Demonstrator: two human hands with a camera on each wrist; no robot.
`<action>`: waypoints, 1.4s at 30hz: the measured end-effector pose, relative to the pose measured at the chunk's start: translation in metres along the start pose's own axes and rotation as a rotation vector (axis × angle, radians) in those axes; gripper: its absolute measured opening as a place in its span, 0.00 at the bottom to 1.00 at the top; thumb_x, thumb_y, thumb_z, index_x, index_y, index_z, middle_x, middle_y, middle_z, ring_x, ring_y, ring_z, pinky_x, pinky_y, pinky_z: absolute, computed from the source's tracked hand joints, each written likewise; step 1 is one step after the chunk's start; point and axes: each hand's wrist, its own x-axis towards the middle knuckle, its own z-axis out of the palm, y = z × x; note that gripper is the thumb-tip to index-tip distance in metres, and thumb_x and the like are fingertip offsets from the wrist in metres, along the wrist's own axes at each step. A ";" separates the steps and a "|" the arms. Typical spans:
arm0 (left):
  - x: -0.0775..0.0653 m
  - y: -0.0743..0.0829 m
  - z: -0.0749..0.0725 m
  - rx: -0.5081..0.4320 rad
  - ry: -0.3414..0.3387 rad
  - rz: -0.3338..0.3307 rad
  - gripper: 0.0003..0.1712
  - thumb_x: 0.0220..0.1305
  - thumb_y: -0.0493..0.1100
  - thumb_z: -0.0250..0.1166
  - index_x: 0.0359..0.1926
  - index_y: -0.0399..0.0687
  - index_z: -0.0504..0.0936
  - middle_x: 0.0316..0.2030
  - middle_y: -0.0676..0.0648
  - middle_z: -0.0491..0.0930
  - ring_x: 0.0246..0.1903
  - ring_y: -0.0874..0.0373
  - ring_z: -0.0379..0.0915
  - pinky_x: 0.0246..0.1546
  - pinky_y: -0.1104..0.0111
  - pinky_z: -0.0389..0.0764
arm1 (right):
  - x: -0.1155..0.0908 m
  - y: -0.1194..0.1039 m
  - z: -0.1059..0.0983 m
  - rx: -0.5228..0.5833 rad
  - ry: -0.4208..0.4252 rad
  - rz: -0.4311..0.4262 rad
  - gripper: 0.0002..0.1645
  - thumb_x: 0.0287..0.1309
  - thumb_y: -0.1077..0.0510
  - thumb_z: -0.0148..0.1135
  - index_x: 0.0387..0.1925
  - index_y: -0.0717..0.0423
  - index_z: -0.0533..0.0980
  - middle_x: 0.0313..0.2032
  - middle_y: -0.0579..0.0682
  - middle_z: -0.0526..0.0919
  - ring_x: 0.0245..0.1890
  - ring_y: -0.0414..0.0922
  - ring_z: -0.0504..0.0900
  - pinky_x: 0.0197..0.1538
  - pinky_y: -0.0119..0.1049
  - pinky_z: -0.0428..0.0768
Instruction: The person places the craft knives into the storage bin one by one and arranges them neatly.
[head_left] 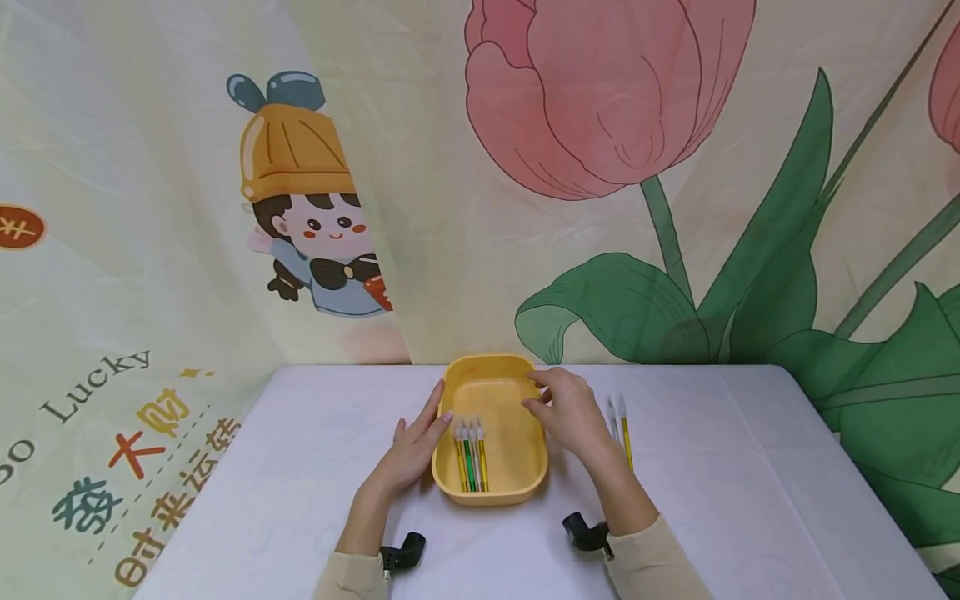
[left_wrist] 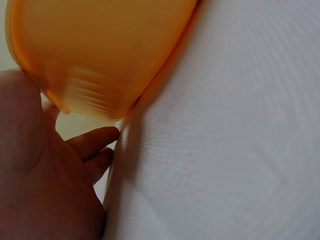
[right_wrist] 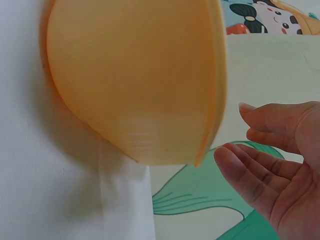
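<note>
Head view has a yellow tray (head_left: 517, 467) on the white table (head_left: 712, 467), right in front of the person, near the far edge. Four slim pens (head_left: 470, 454) lie side by side in it, over on the left and toward the near end, all pointing away: yellow ones on the outside, with a green and a greyish one between. The left hand (head_left: 408, 450) has the tray's left rim pinched, thumb on top and index finger along the outer wall; left wrist cam shows a couple of the other fingers just sticking out loosely. The right hand (head_left: 573, 412) is up by the right rim, thumb and fingers apart with nothing between them, and right wrist cam shows a gap to the tray. Just right of that wrist, a few loose pens (head_left: 627, 433) are on the table, partly behind the forearm, so can't swear to the count. Behind it all there's a tulip-print backdrop (head_left: 420, 208).
</note>
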 end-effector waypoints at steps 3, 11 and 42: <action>0.001 0.000 0.000 0.003 0.000 -0.001 0.36 0.80 0.69 0.40 0.82 0.83 0.37 0.83 0.63 0.45 0.82 0.50 0.46 0.78 0.39 0.20 | 0.001 0.004 -0.004 0.009 0.007 0.009 0.27 0.60 0.60 0.76 0.61 0.56 0.82 0.50 0.56 0.87 0.39 0.45 0.85 0.34 0.30 0.85; 0.001 -0.001 0.000 0.003 0.000 0.009 0.37 0.82 0.66 0.41 0.83 0.78 0.38 0.83 0.61 0.46 0.82 0.49 0.46 0.78 0.38 0.19 | 0.001 0.013 -0.014 -0.003 0.015 0.041 0.29 0.60 0.59 0.76 0.63 0.55 0.81 0.49 0.55 0.87 0.38 0.44 0.86 0.35 0.32 0.86; 0.001 -0.001 0.001 -0.004 -0.001 -0.016 0.36 0.82 0.65 0.41 0.82 0.82 0.38 0.83 0.63 0.45 0.83 0.49 0.45 0.78 0.40 0.19 | 0.003 0.058 -0.041 -0.026 -0.002 0.137 0.28 0.63 0.55 0.74 0.63 0.58 0.81 0.51 0.59 0.86 0.43 0.53 0.86 0.42 0.41 0.89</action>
